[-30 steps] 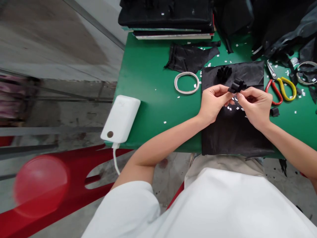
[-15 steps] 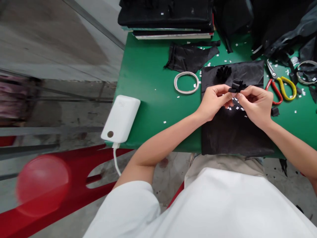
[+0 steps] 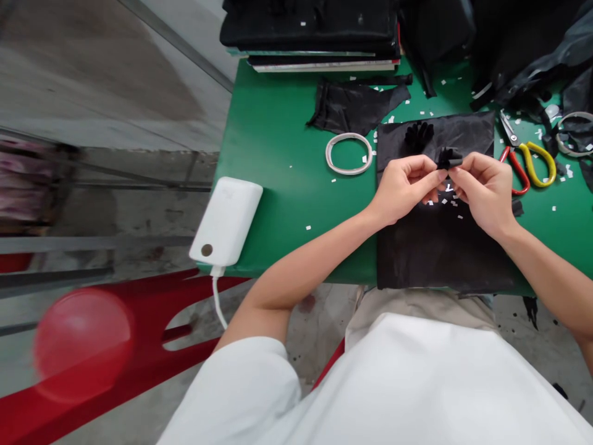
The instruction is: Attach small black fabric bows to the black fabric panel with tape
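Observation:
Between the fingertips of both hands is a small black looped piece, perhaps a ribbon or fabric flower. My left hand pinches its left side, thumb against fingers. From the other side my right hand pinches it, fingers curled. Just behind, a similar black ruffled piece lies on a black sheet. Small white bits are scattered on the sheet under my hands. Scissors with one red and one yellow handle lie partly open to the right of my right hand.
A roll of white tape lies left of the sheet on the green table. At the table's left edge sits a white power bank with a cable. Black cloth scraps and a black-covered stack are farther back.
The black looped piece has turned in my fingers, and its loops now point more to the right. Both hands have shifted slightly; they stay close together.

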A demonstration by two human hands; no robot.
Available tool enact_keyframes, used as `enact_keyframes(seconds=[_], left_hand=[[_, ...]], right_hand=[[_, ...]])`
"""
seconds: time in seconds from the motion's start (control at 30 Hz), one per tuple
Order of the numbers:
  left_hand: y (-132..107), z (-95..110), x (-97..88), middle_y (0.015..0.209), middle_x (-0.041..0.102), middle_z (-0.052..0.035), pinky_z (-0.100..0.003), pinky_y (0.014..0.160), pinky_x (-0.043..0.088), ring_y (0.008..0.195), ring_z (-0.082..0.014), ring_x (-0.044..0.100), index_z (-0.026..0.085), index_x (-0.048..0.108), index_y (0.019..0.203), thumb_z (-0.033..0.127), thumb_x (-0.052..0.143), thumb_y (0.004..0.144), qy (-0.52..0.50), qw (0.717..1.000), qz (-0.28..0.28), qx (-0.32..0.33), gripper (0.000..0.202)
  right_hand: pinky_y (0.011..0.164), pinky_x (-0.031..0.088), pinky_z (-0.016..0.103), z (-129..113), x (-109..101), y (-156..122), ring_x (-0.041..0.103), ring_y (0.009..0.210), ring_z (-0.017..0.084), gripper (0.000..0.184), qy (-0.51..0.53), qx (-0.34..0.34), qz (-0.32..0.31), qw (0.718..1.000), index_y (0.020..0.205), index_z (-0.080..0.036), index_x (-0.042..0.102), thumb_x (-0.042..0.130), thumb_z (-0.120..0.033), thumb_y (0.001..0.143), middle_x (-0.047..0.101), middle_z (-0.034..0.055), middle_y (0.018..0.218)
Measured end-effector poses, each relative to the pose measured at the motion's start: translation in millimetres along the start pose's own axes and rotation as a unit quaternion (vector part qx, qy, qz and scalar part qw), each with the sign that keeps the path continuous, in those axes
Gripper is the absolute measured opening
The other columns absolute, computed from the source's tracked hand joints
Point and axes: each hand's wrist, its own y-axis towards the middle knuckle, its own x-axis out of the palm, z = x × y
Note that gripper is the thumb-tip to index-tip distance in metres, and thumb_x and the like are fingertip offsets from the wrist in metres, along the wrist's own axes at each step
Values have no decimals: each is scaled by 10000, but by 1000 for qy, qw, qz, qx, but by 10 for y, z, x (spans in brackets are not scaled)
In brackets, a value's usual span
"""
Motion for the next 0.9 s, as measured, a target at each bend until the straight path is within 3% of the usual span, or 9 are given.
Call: enact_keyframes(seconds=[0.23,0.4,0.53,0.7,0.9], left_hand=[[-17,55,-14,749,722,-19,-228,528,493,579,-96,641,164,632,741,525,756,793,-13,1000,-4,-18,386],[-14,54,-18,769,735,-29,-224,543,503,588,-98,653,158,651,752,464,751,821,-17,999,17,-22,329],[-14,41,-18,757,735,-25,-217,534,497,589,-101,656,158,665,759,528,748,798,4,1000,23,-12,381],[-19,38,-15,722,716,-18,-213,517,481,580,-103,655,157,676,751,582,754,760,37,999,21,26,432],[-44,52,-17,692,701,-1,-208,529,486,570,-99,644,167,687,763,463,730,817,88,995,21,46,304]], right_hand=[[455,290,271,-32,-32,24,386,479,84,291,-97,-74,17,992,629,-224,492,665,-318,843,469,-45,545],[506,385,312,-42,-63,16,464,528,128,226,-207,-137,61,967,763,-265,559,710,-418,834,540,-19,604],[595,427,349,-2,-140,37,502,568,159,129,-293,-221,10,930,821,-275,609,625,-380,893,572,8,643],[607,402,348,47,-210,90,498,614,178,218,-403,-289,-48,867,746,-258,568,503,-318,945,548,36,648],[607,415,337,53,-199,106,493,614,178,223,-412,-291,-83,860,776,-259,553,436,-312,959,535,35,653]])
